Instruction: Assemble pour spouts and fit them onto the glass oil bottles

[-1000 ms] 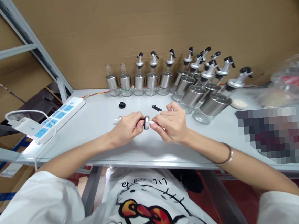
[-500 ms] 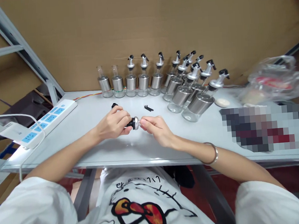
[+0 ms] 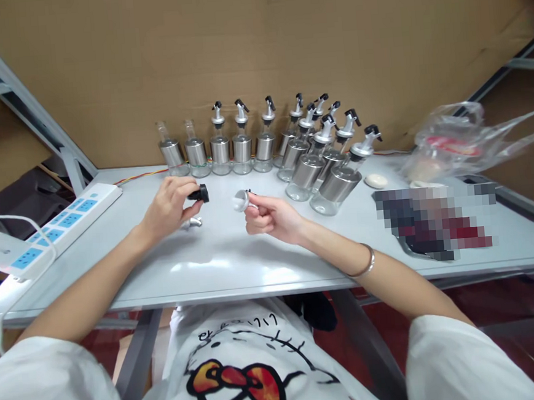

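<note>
My left hand point(image 3: 168, 206) pinches a small black plastic ring point(image 3: 199, 194) between thumb and fingers, lifted a little above the white table point(image 3: 234, 258). A small silver part point(image 3: 193, 222) lies on the table just under that hand. My right hand point(image 3: 268, 215) is closed on a silver pourer cap point(image 3: 240, 200), its round end facing the black ring. The two hands are a short gap apart.
A row of steel-sleeved glass bottles point(image 3: 226, 148) lines the back edge; the two leftmost point(image 3: 173, 150) have no pourer. More bottles point(image 3: 324, 171) cluster at right. A white power strip point(image 3: 51, 226) lies at left, a plastic bag point(image 3: 452, 145) and a pixelated patch at right.
My hands have drawn apart: the left one now holds the black ring away from the silver cap, which stays in the right hand. The view has shifted right.
</note>
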A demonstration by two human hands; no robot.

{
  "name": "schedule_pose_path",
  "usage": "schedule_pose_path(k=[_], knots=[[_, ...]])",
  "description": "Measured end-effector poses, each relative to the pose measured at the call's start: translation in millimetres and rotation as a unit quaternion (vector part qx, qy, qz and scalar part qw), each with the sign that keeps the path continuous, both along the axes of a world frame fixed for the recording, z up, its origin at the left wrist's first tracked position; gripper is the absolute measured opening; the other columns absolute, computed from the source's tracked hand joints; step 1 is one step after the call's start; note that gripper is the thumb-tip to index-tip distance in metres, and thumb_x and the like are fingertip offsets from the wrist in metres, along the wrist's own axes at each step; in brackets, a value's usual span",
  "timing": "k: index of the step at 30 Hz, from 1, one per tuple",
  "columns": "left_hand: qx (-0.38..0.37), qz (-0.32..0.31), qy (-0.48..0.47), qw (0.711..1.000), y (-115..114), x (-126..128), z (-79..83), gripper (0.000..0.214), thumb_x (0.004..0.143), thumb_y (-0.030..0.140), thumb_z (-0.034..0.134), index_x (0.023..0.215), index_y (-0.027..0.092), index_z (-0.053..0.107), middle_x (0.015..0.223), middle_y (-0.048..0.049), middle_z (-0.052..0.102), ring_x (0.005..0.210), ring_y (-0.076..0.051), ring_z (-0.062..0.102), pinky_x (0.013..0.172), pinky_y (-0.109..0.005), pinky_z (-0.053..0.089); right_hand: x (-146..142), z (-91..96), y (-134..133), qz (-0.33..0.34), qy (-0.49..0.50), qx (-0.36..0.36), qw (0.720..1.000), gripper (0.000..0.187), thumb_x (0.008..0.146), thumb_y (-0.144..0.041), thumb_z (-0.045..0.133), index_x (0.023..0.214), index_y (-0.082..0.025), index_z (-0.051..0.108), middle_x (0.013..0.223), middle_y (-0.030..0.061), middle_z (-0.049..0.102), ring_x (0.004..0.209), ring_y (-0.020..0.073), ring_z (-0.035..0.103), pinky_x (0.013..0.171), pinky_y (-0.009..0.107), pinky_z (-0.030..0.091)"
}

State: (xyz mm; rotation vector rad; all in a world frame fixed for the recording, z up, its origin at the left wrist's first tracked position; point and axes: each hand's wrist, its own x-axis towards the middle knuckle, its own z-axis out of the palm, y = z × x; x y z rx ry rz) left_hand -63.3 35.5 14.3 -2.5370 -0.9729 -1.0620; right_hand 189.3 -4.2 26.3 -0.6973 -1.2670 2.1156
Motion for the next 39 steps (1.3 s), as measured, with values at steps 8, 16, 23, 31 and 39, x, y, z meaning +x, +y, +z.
schedule_pose_path(k=[8, 16, 23, 31, 39], knots=[[-0.002, 0.064, -0.013, 0.998, 15.9, -17.4, 3.1, 0.025, 0.093, 0.029, 0.044, 0.114, 0.023, 0.057, 0.106, -0.0095, 0.061, 0.098, -0.023, 0.059, 0.087, -0.038, 0.045, 7.4, 5.0, 5.9, -0.05, -0.005, 0.013, 0.999, 0.043, 0.1, -0.032, 0.025, 0.061, -0.019, 0.04, 0.045, -0.0086, 0.017, 0.044, 0.0092, 0.011, 0.046, 0.02, 0.019], [-0.075, 0.114, 0.04, 0.99, 52.7, -53.4, -18.8, 0.033, 0.094, 0.036, 0.039, 0.114, 0.022, 0.061, 0.106, -0.0108, 0.063, 0.089, -0.024, 0.059, 0.084, -0.038, 0.04, 9.6, 3.7, 11.2, -0.102, -0.008, -0.018, 0.995, 0.048, 0.1, -0.033, 0.022, 0.059, -0.019, 0.04, 0.046, -0.0073, 0.018, 0.044, 0.0099, 0.013, 0.047, 0.02, 0.026], [-0.174, 0.178, 0.162, 0.955, 39.2, -44.9, -8.2, 0.028, 0.089, 0.033, 0.044, 0.107, 0.019, 0.059, 0.098, -0.0076, 0.069, 0.087, -0.024, 0.062, 0.092, -0.039, 0.035, 8.1, 1.5, 7.3, -0.094, -0.013, 0.0, 0.996, 0.045, 0.1, -0.033, 0.028, 0.06, -0.018, 0.042, 0.049, -0.007, 0.022, 0.043, 0.0086, 0.016, 0.048, 0.019, 0.028], [-0.181, 0.194, 0.184, 0.946, 39.6, -46.3, -9.1, 0.026, 0.089, 0.03, 0.041, 0.104, 0.021, 0.06, 0.1, -0.0068, 0.07, 0.094, -0.025, 0.064, 0.09, -0.038, 0.035, 6.6, -0.5, 8.0, -0.096, -0.01, -0.005, 0.995, 0.048, 0.1, -0.03, 0.025, 0.058, -0.017, 0.044, 0.047, -0.0068, 0.023, 0.043, 0.0083, 0.017, 0.047, 0.02, 0.023], [-0.194, 0.21, 0.204, 0.936, 41.5, -46.2, -10.3, 0.024, 0.087, 0.025, 0.042, 0.098, 0.02, 0.062, 0.097, -0.0066, 0.071, 0.088, -0.024, 0.065, 0.089, -0.038, 0.037, 6.8, -5.0, 7.8, -0.099, -0.01, 0.0, 0.995, 0.044, 0.099, -0.035, 0.032, 0.061, -0.017, 0.044, 0.05, -0.0069, 0.025, 0.043, 0.0076, 0.019, 0.047, 0.02, 0.025]])
